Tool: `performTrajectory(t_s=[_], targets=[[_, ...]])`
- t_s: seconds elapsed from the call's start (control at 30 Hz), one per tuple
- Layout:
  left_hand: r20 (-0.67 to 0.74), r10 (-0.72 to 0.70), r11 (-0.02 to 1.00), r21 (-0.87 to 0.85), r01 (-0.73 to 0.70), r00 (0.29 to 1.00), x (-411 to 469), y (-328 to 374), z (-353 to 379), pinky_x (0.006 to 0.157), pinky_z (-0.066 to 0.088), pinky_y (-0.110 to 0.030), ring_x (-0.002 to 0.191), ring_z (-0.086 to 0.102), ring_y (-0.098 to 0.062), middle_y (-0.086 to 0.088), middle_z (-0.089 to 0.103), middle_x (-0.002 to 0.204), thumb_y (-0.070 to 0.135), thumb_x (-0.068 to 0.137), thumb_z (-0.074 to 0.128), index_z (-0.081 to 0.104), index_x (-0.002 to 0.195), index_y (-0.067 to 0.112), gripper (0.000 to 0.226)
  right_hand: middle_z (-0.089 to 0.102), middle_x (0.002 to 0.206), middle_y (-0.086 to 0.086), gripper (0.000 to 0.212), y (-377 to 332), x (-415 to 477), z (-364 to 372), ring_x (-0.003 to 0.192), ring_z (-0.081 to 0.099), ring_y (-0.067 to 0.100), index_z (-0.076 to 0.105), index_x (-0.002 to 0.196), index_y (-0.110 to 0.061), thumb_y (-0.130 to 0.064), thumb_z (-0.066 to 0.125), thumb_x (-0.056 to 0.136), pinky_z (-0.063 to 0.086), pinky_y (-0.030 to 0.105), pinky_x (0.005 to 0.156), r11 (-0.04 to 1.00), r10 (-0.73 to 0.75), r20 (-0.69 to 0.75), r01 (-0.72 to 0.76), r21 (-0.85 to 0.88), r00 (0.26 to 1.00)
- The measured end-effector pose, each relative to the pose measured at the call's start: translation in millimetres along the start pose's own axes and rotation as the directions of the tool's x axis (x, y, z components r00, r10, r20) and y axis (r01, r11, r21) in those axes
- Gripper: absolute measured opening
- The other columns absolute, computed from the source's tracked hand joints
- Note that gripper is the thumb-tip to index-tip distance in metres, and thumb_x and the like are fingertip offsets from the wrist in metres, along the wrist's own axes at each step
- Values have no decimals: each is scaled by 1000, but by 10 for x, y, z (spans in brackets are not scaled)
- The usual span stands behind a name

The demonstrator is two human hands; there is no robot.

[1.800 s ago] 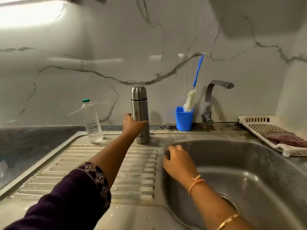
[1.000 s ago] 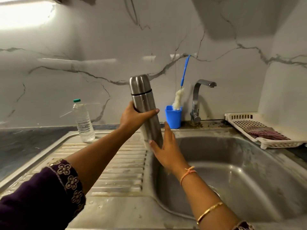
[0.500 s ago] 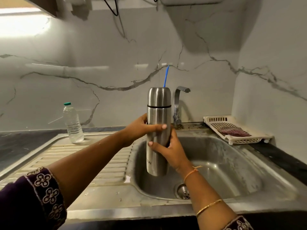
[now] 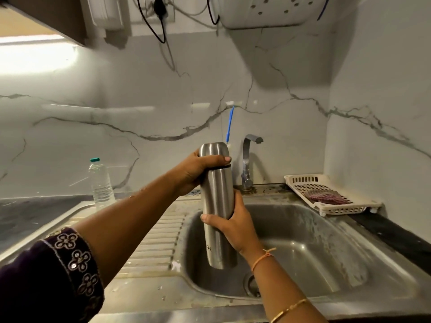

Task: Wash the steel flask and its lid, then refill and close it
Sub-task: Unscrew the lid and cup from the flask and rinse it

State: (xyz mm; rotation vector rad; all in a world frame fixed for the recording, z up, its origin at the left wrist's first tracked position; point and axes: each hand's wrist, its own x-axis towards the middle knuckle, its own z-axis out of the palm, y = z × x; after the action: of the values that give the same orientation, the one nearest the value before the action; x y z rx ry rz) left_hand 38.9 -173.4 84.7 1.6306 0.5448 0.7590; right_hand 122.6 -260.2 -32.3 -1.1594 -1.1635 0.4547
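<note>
The steel flask point(image 4: 218, 206) hangs upright over the sink point(image 4: 326, 241), its lid point(image 4: 214, 151) gripped by the left hand point(image 4: 198, 171) and its body by the right hand point(image 4: 233, 226), so opening, washing, refilling and closing all remain.

white veined marble walls point(image 4: 163, 101), a steel sink point(image 4: 326, 241), dark counter point(image 4: 23, 213), bright light point(image 4: 35, 57) under a cabinet point(image 4: 46, 17).

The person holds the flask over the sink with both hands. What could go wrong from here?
The flask hangs over the sink; if the right hand slips on the smooth steel, it may drop. The left hand grips the lid; leftover liquid, if any, could spill when it opens.
</note>
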Motion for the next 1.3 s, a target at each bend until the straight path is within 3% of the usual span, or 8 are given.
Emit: performTrajectory(t_s=[0.23, 0.53, 0.63, 0.77, 0.93, 1.03, 1.17, 1.3], targets=[[-82, -17, 1000, -18, 15, 997, 72, -62, 143, 88, 53, -44, 103, 61, -28, -13, 61, 112, 19, 66, 81, 46, 123, 19, 67, 61, 95, -15, 66, 86, 0, 19, 84, 63, 5, 46, 124, -28, -25, 83, 69, 52, 13, 69, 998, -14, -167, 2, -71, 986], [-384, 25, 998, 59, -2, 923, 64, -214, 341, 61, 48, -26, 81, 57, -14, 2, 53, 94, 32, 69, 82, 37, 113, 22, 63, 63, 89, -9, 70, 159, -9, 84, 79, 64, 11, 44, 124, -28, -51, 76, 66, 55, 29, 73, 900, -29, -279, -97, -425, 960], [-293, 58, 983, 185, -3, 954, 31, -292, 301, 72, 50, -28, 89, 55, -13, 2, 51, 101, 37, 78, 74, 34, 124, 19, 63, 65, 95, -7, 69, 204, 3, 17, 81, 65, 11, 45, 122, -28, -52, 77, 66, 55, 28, 75, 904, 9, -267, -122, -410, 964], [-98, 26, 999, 32, -23, 995, -11, -206, 132, 87, 51, -34, 101, 57, -20, -10, 55, 119, 20, 85, 67, 38, 132, 16, 55, 64, 96, -7, 70, 198, 25, -20, 81, 64, 8, 46, 124, -27, -47, 79, 66, 51, 19, 70, 935, 11, -241, -95, -342, 970], [-362, 96, 974, 225, -13, 927, 13, -275, 117, 93, 49, -38, 113, 52, -23, -7, 46, 130, 40, 62, 84, 29, 138, 20, 96, 62, 99, -8, 72, 214, 4, 55, 85, 63, 10, 42, 127, -27, -50, 77, 68, 52, 21, 73, 886, -65, -225, -47, -461, 972], [-302, 84, 968, 249, -6, 950, 17, -283, 122, 105, 40, -45, 125, 42, -28, -10, 32, 143, 47, 64, 79, 14, 145, 27, 107, 63, 98, -8, 72, 218, 4, 48, 84, 63, 10, 42, 127, -27, -51, 76, 68, 54, 24, 74, 879, -69, -241, -55, -473, 968], [-25, 29, 999, -31, -30, 999, -32, -149, 48, 107, 39, -45, 115, 51, -24, -11, 42, 139, 15, 87, 64, 25, 147, 21, 72, 62, 95, -9, 70, 203, 16, 19, 78, 62, 8, 45, 124, -25, -50, 78, 68, 46, 15, 66, 905, -45, -267, -74, -418, 963], [-144, 167, 980, 135, -148, 975, -52, -151, 35, 93, 49, -33, 101, 57, -15, -5, 54, 120, 33, 74, 73, 37, 135, 22, 71, 60, 97, -10, 75, 190, 17, 16, 81, 62, 9, 43, 128, -24, -50, 78, 67, 50, 19, 71, 911, -79, -270, -40, -410, 960]])
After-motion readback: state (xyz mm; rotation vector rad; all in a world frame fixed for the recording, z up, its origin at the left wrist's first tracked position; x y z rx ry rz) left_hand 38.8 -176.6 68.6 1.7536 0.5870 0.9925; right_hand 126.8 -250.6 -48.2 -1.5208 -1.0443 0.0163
